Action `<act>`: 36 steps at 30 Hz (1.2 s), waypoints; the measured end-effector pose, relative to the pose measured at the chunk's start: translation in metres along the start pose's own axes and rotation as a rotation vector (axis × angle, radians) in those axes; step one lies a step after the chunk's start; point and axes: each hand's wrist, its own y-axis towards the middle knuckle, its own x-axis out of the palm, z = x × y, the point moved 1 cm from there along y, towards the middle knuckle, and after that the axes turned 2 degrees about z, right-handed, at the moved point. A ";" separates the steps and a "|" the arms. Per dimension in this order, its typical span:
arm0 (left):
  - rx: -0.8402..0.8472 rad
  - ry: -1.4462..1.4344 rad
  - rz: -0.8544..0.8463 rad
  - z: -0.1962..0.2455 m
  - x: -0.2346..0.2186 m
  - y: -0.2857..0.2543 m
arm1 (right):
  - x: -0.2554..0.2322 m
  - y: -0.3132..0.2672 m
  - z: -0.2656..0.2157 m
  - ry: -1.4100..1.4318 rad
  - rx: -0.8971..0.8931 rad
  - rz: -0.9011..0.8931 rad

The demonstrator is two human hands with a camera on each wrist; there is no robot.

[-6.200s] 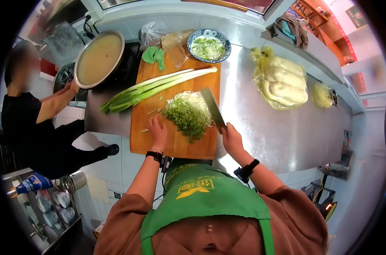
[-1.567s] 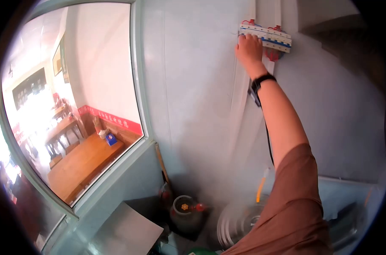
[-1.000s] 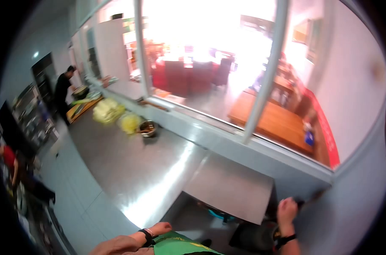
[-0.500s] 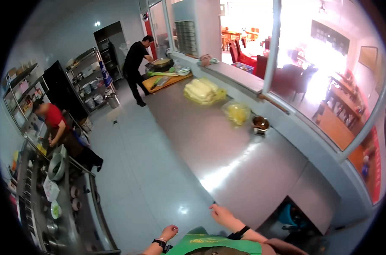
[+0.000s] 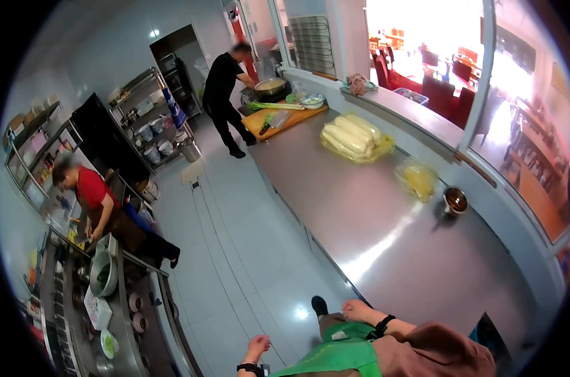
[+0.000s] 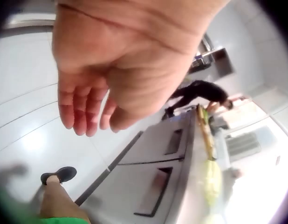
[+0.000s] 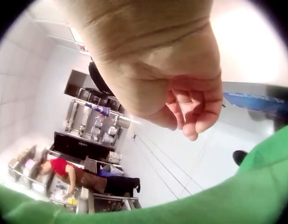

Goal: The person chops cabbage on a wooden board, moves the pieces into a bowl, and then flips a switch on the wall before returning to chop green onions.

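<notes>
My left hand (image 5: 257,347) hangs low over the floor in the head view, its fingers loosely curled and holding nothing; the left wrist view shows the palm and bent fingers (image 6: 79,109). Beside the front edge of the steel counter (image 5: 385,207), my right hand (image 5: 356,310) is also free, with fingers loosely bent. Both hands are in front of the green apron (image 5: 335,358). At the counter's far end lies the wooden cutting board (image 5: 297,119), with long scallions (image 5: 273,105) on it.
On the counter are long white pieces in a yellow bag (image 5: 354,138), a smaller yellow bag (image 5: 417,178) and a metal bowl (image 5: 456,200). A person in black (image 5: 223,88) stands by a large pan (image 5: 270,87). Another in red (image 5: 95,188) works at the left. Tiled floor (image 5: 234,251) lies between.
Earlier I held a cleaver at the board, then my right hand touched a wall breaker panel. Since then that hand has come down and my view has swung left along the kitchen.
</notes>
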 end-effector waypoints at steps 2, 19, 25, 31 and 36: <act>0.037 0.002 0.033 0.039 -0.020 0.039 | -0.014 0.062 -0.026 0.053 0.000 -0.014; -0.279 0.438 0.220 0.191 -0.197 0.271 | -0.049 0.479 -0.330 0.265 0.018 -0.092; 0.023 0.958 -0.009 0.267 -0.317 0.440 | -0.043 0.631 -0.379 0.317 0.048 -0.098; 0.606 1.498 0.084 0.465 -0.375 0.687 | -0.062 0.704 -0.483 0.443 -0.011 0.074; 0.273 0.337 0.004 0.658 -0.313 0.833 | -0.096 0.785 -0.516 0.505 0.093 0.288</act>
